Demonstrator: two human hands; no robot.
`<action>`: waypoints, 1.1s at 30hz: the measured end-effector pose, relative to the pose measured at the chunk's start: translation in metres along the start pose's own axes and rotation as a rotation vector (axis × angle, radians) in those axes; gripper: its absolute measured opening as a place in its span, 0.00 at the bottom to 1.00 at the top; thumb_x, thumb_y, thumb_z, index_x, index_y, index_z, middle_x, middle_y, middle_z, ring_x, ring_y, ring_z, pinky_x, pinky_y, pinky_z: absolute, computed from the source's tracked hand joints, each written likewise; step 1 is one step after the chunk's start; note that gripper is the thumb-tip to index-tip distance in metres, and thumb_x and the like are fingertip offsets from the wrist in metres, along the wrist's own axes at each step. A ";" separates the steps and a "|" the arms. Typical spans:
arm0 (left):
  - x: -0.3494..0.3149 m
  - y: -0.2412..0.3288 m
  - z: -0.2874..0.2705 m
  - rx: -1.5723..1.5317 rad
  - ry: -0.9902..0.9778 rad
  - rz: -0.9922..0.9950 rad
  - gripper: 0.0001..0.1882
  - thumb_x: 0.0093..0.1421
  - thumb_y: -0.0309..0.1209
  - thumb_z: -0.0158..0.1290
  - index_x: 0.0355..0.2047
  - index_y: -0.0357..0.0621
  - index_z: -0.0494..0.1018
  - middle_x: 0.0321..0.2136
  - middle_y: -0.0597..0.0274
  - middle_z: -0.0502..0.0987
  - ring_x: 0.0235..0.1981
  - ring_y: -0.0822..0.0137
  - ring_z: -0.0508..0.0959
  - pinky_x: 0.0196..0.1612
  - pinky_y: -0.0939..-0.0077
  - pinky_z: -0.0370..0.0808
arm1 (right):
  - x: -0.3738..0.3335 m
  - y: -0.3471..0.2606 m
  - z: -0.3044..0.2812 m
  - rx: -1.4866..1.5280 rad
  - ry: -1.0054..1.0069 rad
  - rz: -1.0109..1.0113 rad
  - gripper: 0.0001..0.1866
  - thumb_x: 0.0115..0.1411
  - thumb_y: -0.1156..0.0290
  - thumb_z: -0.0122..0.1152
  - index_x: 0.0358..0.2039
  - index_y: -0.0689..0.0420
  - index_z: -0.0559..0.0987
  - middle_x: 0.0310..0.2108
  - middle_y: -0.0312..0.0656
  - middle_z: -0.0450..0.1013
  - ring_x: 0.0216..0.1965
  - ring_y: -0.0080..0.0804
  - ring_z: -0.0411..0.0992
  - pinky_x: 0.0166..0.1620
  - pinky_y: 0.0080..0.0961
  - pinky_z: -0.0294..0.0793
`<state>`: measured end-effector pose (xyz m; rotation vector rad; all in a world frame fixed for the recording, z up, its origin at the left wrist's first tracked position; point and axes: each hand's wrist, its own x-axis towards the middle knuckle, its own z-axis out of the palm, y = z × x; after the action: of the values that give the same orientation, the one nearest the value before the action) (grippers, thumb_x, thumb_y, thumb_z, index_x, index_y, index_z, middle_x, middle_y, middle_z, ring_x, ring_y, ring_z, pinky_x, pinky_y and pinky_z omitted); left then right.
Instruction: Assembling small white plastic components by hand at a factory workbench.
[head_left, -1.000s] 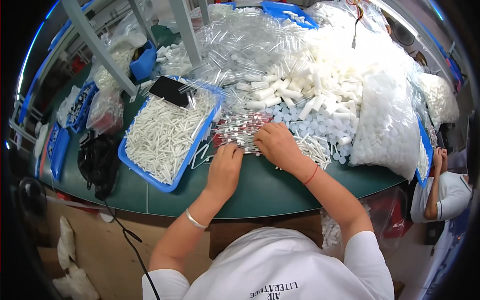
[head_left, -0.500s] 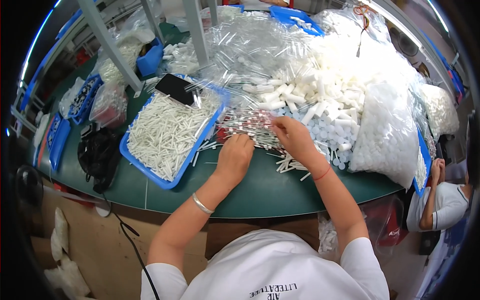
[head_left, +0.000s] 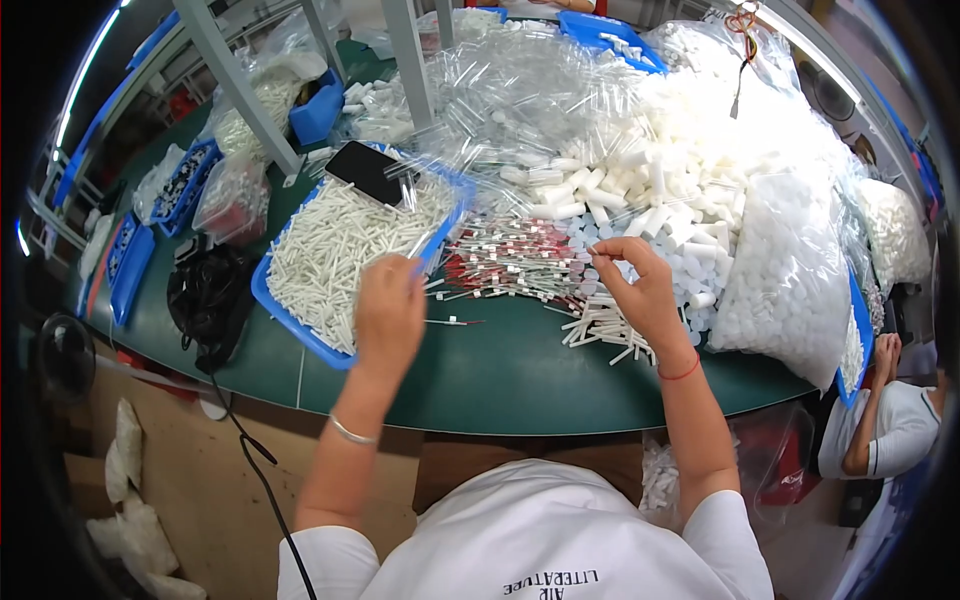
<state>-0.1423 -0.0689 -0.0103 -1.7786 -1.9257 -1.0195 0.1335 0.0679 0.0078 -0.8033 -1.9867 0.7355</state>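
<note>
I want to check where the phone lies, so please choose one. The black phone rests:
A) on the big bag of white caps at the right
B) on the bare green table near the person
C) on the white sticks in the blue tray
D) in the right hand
C: the black phone lies on the white sticks at the far end of the blue tray.

— How many trays do you have on your bench?

— You have one big blue tray (head_left: 300,330) of white sticks, with one black phone (head_left: 365,170) lying on it. Farther left you have perhaps three smaller blue bins (head_left: 130,270); the rim blurs them.

— And bags?

— One large clear bag of white caps (head_left: 790,270) on your right, one black pouch (head_left: 210,295) on your left.

— Hands?

— Two, yours: left hand (head_left: 390,315), right hand (head_left: 640,285).
</note>
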 end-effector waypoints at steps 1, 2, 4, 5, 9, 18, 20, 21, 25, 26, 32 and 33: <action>0.005 -0.016 -0.003 0.084 -0.019 -0.015 0.12 0.53 0.25 0.58 0.39 0.40 0.75 0.39 0.52 0.73 0.41 0.52 0.73 0.44 0.61 0.72 | -0.002 0.001 0.000 -0.037 0.026 -0.070 0.07 0.57 0.77 0.60 0.36 0.63 0.79 0.31 0.42 0.77 0.32 0.27 0.73 0.39 0.23 0.72; 0.008 -0.031 -0.007 0.172 -0.037 -0.032 0.13 0.53 0.25 0.58 0.40 0.39 0.75 0.41 0.51 0.73 0.42 0.51 0.73 0.44 0.60 0.72 | -0.004 0.000 0.001 -0.032 0.023 -0.070 0.07 0.57 0.77 0.60 0.36 0.63 0.79 0.31 0.42 0.77 0.32 0.27 0.73 0.39 0.23 0.72; 0.012 -0.061 -0.004 0.146 -0.142 -0.013 0.14 0.53 0.26 0.59 0.41 0.39 0.77 0.41 0.51 0.74 0.42 0.51 0.73 0.45 0.61 0.72 | -0.005 -0.002 0.005 0.085 -0.014 0.035 0.08 0.57 0.77 0.60 0.37 0.63 0.79 0.32 0.44 0.78 0.33 0.28 0.75 0.39 0.24 0.73; 0.012 -0.066 -0.002 0.131 -0.155 -0.038 0.13 0.53 0.27 0.59 0.40 0.38 0.78 0.40 0.52 0.75 0.42 0.51 0.74 0.45 0.62 0.72 | -0.005 -0.001 0.007 0.087 -0.013 0.033 0.08 0.57 0.77 0.60 0.37 0.63 0.79 0.32 0.44 0.78 0.33 0.28 0.75 0.39 0.24 0.73; 0.013 -0.074 0.005 0.120 -0.130 -0.066 0.09 0.54 0.29 0.59 0.35 0.39 0.80 0.38 0.57 0.77 0.41 0.55 0.76 0.44 0.65 0.73 | -0.010 0.004 0.013 0.123 -0.058 0.080 0.09 0.58 0.76 0.60 0.39 0.64 0.79 0.31 0.45 0.78 0.34 0.29 0.76 0.40 0.24 0.74; 0.022 -0.040 0.003 0.016 -0.045 0.012 0.06 0.60 0.28 0.53 0.33 0.39 0.76 0.33 0.55 0.78 0.35 0.53 0.77 0.40 0.64 0.73 | -0.013 0.002 0.009 0.067 -0.056 0.102 0.09 0.58 0.75 0.60 0.39 0.64 0.79 0.30 0.42 0.78 0.30 0.26 0.74 0.37 0.21 0.73; 0.020 -0.011 0.001 -0.054 -0.033 0.128 0.05 0.59 0.26 0.52 0.33 0.39 0.75 0.32 0.55 0.77 0.34 0.53 0.76 0.38 0.64 0.73 | -0.013 0.003 0.002 0.016 -0.042 0.088 0.08 0.59 0.75 0.60 0.39 0.63 0.80 0.28 0.39 0.77 0.29 0.22 0.73 0.35 0.19 0.72; 0.014 0.005 0.005 -0.142 -0.091 0.175 0.04 0.58 0.26 0.52 0.33 0.39 0.74 0.31 0.55 0.77 0.34 0.53 0.76 0.38 0.64 0.73 | -0.014 0.006 -0.002 0.014 -0.028 0.115 0.08 0.59 0.75 0.59 0.39 0.63 0.80 0.28 0.38 0.77 0.29 0.21 0.72 0.35 0.19 0.71; -0.008 0.083 0.025 -0.393 -0.239 0.307 0.05 0.54 0.24 0.54 0.33 0.39 0.73 0.34 0.55 0.75 0.37 0.56 0.75 0.39 0.64 0.74 | -0.018 0.014 -0.021 0.001 0.035 0.180 0.08 0.60 0.75 0.59 0.39 0.64 0.79 0.28 0.37 0.77 0.29 0.19 0.71 0.35 0.18 0.71; -0.014 0.096 0.033 -0.421 -0.253 0.316 0.05 0.54 0.24 0.54 0.33 0.39 0.73 0.37 0.55 0.75 0.38 0.56 0.75 0.39 0.64 0.74 | -0.020 0.016 -0.024 0.007 0.075 0.195 0.08 0.61 0.75 0.58 0.39 0.64 0.79 0.28 0.37 0.77 0.29 0.18 0.71 0.35 0.18 0.71; -0.027 0.145 0.078 -0.444 -0.362 0.408 0.16 0.53 0.26 0.59 0.42 0.38 0.71 0.51 0.47 0.69 0.53 0.48 0.70 0.55 0.61 0.69 | -0.054 0.033 -0.030 -0.066 0.080 0.106 0.06 0.64 0.76 0.52 0.39 0.63 0.73 0.39 0.44 0.77 0.38 0.31 0.73 0.43 0.25 0.71; -0.029 0.152 0.081 -0.474 -0.382 0.410 0.21 0.52 0.29 0.60 0.45 0.37 0.70 0.53 0.45 0.67 0.56 0.48 0.67 0.58 0.60 0.67 | -0.059 0.037 -0.027 -0.032 0.109 0.021 0.05 0.63 0.76 0.52 0.38 0.62 0.74 0.40 0.47 0.76 0.40 0.37 0.73 0.44 0.29 0.72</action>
<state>0.0267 -0.0389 -0.0431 -2.6623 -1.4677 -1.1034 0.1917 0.0508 -0.0357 -0.8660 -1.8989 0.6599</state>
